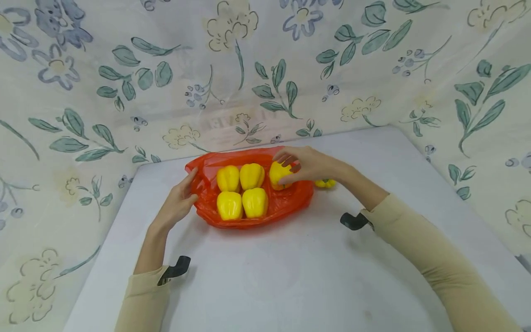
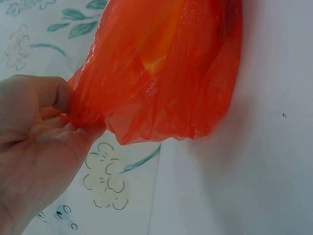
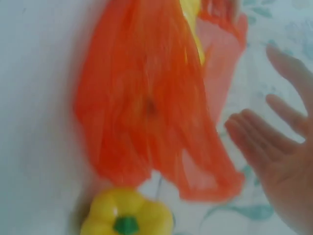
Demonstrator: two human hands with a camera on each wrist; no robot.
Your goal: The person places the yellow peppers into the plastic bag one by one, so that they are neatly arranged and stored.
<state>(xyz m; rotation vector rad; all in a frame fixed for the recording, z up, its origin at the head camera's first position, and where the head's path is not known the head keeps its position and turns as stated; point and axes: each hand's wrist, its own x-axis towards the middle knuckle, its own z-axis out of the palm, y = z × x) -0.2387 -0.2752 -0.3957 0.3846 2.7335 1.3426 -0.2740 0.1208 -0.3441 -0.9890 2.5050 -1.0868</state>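
A red plastic bag (image 1: 244, 224) lies spread on the table with several yellow bell peppers (image 1: 230, 205) in it. My left hand (image 1: 176, 203) pinches the bag's left edge between thumb and fingers, which the left wrist view shows close up. Above the bag's right part is my right hand (image 1: 311, 163), beside a single yellow bell pepper (image 1: 277, 174) set apart from the others. In the right wrist view its fingers (image 3: 254, 132) are spread and hold nothing. Another yellow bell pepper (image 3: 146, 213) with a green stem sits outside the bag, partly hidden under my right wrist in the head view.
The white table (image 1: 265, 276) stretches in front of the bag. Behind and at both sides hangs a floral cloth (image 1: 265, 55), close to the bag's far edge. Each cuff carries a black camera mount (image 1: 353, 221).
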